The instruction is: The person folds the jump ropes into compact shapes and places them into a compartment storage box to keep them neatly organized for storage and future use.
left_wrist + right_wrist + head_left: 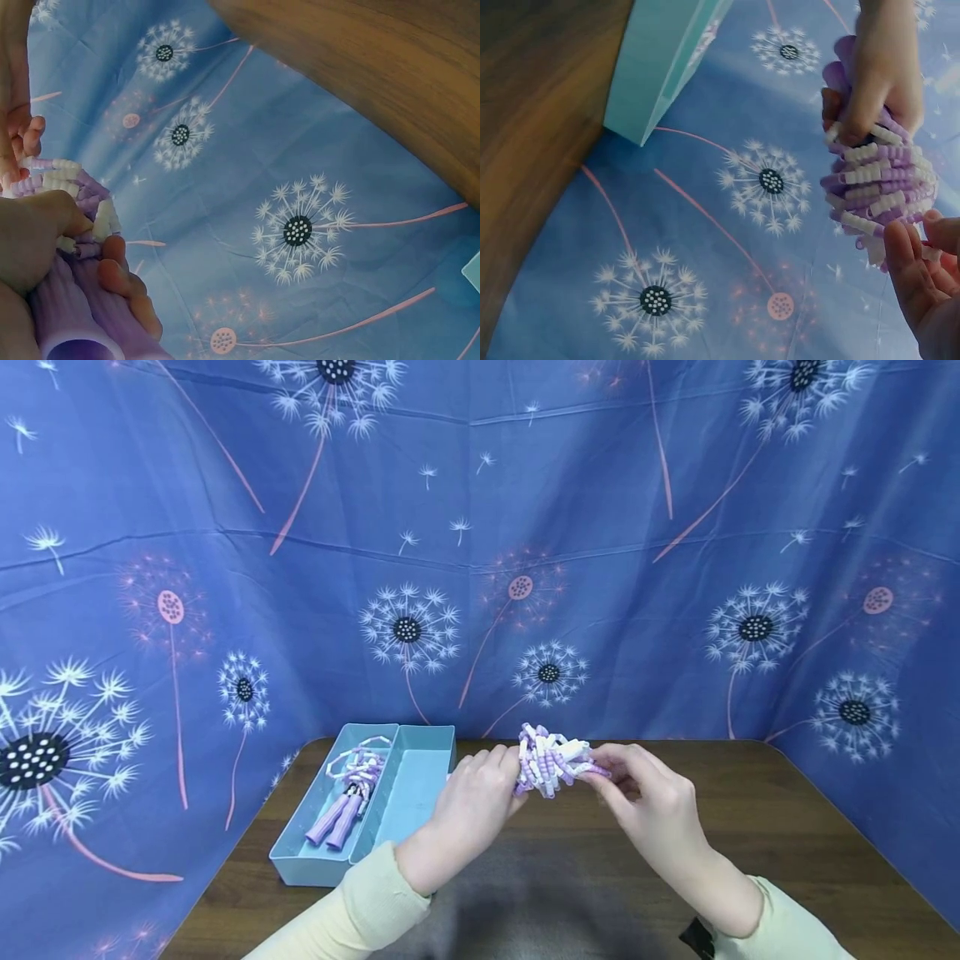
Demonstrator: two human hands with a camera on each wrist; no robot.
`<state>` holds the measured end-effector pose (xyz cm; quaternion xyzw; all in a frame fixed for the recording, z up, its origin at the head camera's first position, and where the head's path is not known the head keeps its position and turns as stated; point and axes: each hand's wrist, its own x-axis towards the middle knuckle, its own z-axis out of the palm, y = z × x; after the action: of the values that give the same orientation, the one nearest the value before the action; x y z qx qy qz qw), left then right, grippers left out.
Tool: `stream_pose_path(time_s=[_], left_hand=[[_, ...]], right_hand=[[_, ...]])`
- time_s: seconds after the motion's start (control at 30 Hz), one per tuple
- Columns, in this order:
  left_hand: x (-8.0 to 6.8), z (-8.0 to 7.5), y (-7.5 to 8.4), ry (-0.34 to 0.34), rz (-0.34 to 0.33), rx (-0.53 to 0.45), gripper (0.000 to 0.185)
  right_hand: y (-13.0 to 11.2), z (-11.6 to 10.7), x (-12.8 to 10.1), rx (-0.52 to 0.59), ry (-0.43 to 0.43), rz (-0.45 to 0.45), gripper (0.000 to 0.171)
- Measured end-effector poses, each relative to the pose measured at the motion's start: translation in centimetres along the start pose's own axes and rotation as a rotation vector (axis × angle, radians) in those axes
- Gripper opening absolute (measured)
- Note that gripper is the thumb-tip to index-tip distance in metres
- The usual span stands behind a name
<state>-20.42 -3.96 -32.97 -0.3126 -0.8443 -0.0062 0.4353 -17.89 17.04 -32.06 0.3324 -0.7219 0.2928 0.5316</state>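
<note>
A light blue box [408,785] holding a second purple-and-white beaded rope [352,781] sits at the back left of a brown wooden table [787,827], before a blue dandelion-print cloth [480,527].

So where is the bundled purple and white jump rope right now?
In the head view the bundled jump rope is mid-frame above the table, held between the left hand and right hand, right of the blue box.

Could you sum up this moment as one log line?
left hand: grips skipping rope bundle | right hand: pinches bundle end | second rope: in blue box | table: wood
</note>
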Motion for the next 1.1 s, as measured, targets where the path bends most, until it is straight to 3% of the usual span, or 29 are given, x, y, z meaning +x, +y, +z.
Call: stream_pose_path(time_s=[0.17,0.37,0.57,0.8,0.97,1.1], left_hand=[[-0.1,0.0,0.0,-0.006,0.012,-0.021,0.039],[-0.2,-0.2,0.1,-0.036,0.013,-0.021,0.038],[-0.3,-0.2,0.2,-0.071,0.013,-0.014,0.041],[-0.3,0.1,0.1,-0.052,-0.005,-0.001,0.040],[-0.2,0.0,0.1,-0.068,-0.008,-0.013,0.038],[-0.1,-0.2,0.1,-0.077,-0.020,-0.021,0.038]], right_hand=[[0.1,-0.1,0.2,0.068,-0.025,0.067,0.015],[0.0,0.4,0.2,0.140,-0.009,0.112,0.032],[-0.1,0.8,0.1,0.168,0.008,0.086,0.030],[-0.1,1.0,-0.4,0.207,-0.032,0.073,0.021],[0.0,1.1,-0.4,0.167,-0.022,0.040,0.035],[-0.1,1.4,-0.3,0.093,0.005,-0.032,0.034]])
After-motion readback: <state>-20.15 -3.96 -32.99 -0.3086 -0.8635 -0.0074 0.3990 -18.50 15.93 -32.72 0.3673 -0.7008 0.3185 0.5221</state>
